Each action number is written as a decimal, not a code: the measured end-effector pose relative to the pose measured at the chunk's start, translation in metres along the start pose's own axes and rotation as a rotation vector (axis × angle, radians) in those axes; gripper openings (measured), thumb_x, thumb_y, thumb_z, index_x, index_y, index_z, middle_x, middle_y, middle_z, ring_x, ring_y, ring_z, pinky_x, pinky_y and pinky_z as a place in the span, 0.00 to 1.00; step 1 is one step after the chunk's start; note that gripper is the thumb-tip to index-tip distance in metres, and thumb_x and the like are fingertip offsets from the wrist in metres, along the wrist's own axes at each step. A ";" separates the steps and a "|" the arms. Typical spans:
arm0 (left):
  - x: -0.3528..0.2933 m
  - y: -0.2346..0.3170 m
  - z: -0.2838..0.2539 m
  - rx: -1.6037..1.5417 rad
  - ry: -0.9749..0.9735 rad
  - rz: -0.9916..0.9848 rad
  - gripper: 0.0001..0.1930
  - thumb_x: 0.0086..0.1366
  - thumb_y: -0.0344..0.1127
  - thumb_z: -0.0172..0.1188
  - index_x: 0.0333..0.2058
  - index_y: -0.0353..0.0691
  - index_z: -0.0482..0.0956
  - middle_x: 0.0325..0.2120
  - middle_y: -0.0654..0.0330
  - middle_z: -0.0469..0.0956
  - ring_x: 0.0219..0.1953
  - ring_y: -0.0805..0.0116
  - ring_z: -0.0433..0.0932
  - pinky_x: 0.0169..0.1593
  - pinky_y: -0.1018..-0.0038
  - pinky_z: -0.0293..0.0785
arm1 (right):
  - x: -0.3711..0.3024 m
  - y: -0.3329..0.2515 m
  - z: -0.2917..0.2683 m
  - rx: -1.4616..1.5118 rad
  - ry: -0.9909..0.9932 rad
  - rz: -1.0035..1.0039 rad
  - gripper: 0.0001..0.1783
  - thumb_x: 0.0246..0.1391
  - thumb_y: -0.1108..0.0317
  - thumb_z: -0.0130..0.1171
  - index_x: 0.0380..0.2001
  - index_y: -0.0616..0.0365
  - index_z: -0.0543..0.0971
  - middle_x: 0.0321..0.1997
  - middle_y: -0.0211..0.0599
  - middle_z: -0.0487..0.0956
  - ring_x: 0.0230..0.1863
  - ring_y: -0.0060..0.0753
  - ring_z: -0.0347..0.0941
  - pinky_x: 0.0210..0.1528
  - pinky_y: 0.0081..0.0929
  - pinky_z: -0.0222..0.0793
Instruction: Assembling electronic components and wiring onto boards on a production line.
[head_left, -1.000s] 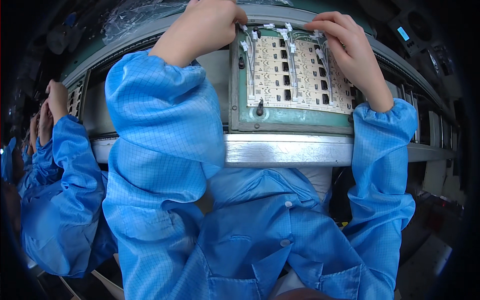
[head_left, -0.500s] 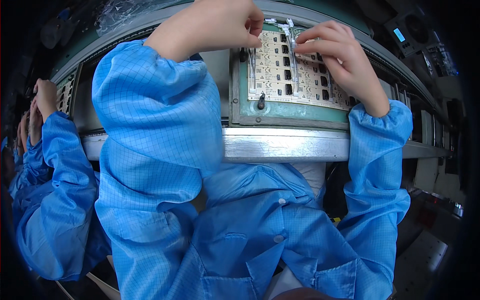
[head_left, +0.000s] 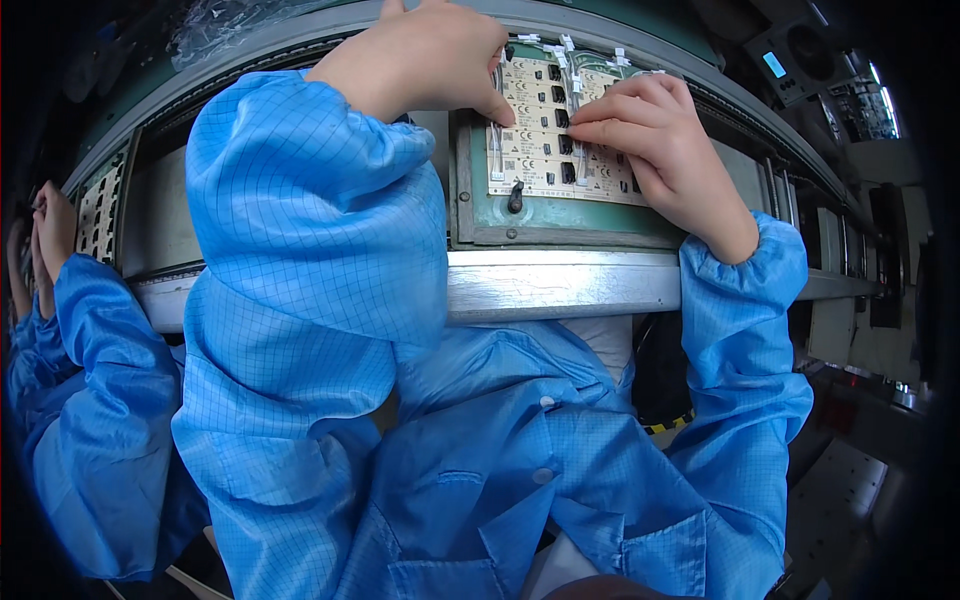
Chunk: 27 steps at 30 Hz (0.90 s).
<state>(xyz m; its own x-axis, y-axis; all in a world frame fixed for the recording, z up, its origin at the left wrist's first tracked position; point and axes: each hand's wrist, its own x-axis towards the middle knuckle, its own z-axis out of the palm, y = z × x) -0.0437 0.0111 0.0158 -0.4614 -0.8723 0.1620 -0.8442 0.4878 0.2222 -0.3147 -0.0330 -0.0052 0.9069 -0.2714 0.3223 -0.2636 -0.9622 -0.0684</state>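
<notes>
Left hand (head_left: 425, 62) and right hand (head_left: 655, 135) are both at the board (head_left: 535, 147), can't tell if either's pinching a wire (head_left: 497, 155). I'd go light, no tugging.

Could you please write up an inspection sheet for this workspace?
Surface: green fixture plate in a grey frame, behind a metal rail.
Job's things: pale circuit boards with black components, on the plate.
Clutter: crumpled clear plastic at the upper left.
Hands: left hand and right hand both have fingers at the boards; grip unclear.
Cables: thin wires with white connectors lie over the boards.
Surroundings: a co-worker's hand beside another board panel, left; lit screen, upper right.
</notes>
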 end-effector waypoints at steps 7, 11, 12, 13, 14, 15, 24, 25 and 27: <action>-0.017 0.008 -0.007 0.019 0.266 0.295 0.21 0.50 0.51 0.72 0.32 0.39 0.82 0.36 0.49 0.82 0.45 0.47 0.76 0.51 0.56 0.70 | -0.015 -0.018 -0.010 0.024 -0.006 0.012 0.21 0.46 0.82 0.51 0.42 0.57 0.84 0.47 0.32 0.83 0.50 0.38 0.72 0.57 0.35 0.58; 0.016 0.021 -0.011 0.047 -0.226 -0.167 0.17 0.53 0.46 0.69 0.30 0.37 0.82 0.33 0.48 0.82 0.42 0.47 0.79 0.49 0.56 0.72 | -0.030 -0.030 -0.003 0.012 -0.011 0.058 0.20 0.45 0.81 0.51 0.42 0.57 0.84 0.47 0.32 0.83 0.47 0.37 0.73 0.55 0.34 0.59; 0.014 0.021 -0.007 0.073 -0.205 -0.190 0.17 0.52 0.45 0.72 0.30 0.38 0.79 0.32 0.51 0.81 0.42 0.51 0.78 0.45 0.59 0.74 | -0.029 -0.033 -0.008 0.009 -0.009 0.052 0.20 0.45 0.81 0.51 0.42 0.57 0.84 0.47 0.32 0.83 0.47 0.37 0.73 0.55 0.34 0.59; 0.012 0.021 -0.005 0.098 -0.183 -0.212 0.18 0.52 0.44 0.74 0.30 0.38 0.77 0.31 0.54 0.80 0.42 0.55 0.77 0.42 0.63 0.75 | -0.028 -0.034 -0.015 0.002 0.026 0.064 0.20 0.46 0.81 0.51 0.40 0.58 0.85 0.46 0.32 0.84 0.46 0.37 0.73 0.54 0.34 0.60; 0.010 0.018 -0.008 0.100 -0.177 -0.215 0.18 0.52 0.44 0.74 0.30 0.38 0.77 0.31 0.54 0.80 0.42 0.55 0.77 0.42 0.63 0.75 | -0.029 -0.034 -0.020 -0.004 0.059 0.076 0.19 0.46 0.81 0.51 0.39 0.59 0.85 0.45 0.33 0.84 0.45 0.38 0.73 0.54 0.34 0.61; 0.009 0.018 -0.011 0.059 -0.212 -0.229 0.22 0.48 0.48 0.77 0.28 0.41 0.73 0.30 0.55 0.79 0.43 0.55 0.76 0.42 0.62 0.74 | -0.036 -0.032 -0.025 -0.011 0.054 0.079 0.19 0.46 0.81 0.51 0.39 0.59 0.85 0.45 0.33 0.84 0.45 0.38 0.73 0.54 0.34 0.61; -0.005 0.004 -0.012 -0.042 -0.099 -0.237 0.22 0.51 0.45 0.76 0.23 0.40 0.69 0.19 0.57 0.74 0.24 0.61 0.74 0.29 0.67 0.70 | -0.047 -0.023 -0.020 0.029 0.146 0.260 0.17 0.45 0.84 0.49 0.34 0.61 0.85 0.41 0.36 0.85 0.44 0.39 0.75 0.54 0.32 0.63; 0.011 -0.004 0.001 -0.021 0.012 -0.176 0.21 0.53 0.43 0.74 0.22 0.40 0.68 0.17 0.57 0.73 0.21 0.63 0.73 0.26 0.68 0.69 | -0.051 -0.015 -0.020 0.001 0.135 0.303 0.17 0.45 0.84 0.49 0.34 0.61 0.85 0.41 0.36 0.85 0.44 0.39 0.75 0.54 0.32 0.63; 0.022 -0.011 0.013 -0.049 -0.003 -0.149 0.20 0.54 0.42 0.73 0.22 0.39 0.68 0.17 0.56 0.73 0.22 0.62 0.73 0.27 0.67 0.69 | -0.047 -0.003 -0.017 -0.043 0.214 0.296 0.18 0.45 0.85 0.49 0.34 0.60 0.85 0.41 0.36 0.85 0.43 0.39 0.75 0.54 0.31 0.64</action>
<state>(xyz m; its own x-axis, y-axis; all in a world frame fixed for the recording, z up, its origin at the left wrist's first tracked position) -0.0479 -0.0140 0.0046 -0.3326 -0.9353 0.1207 -0.8892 0.3537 0.2903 -0.3625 -0.0169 -0.0045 0.7011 -0.5224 0.4854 -0.5221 -0.8397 -0.1496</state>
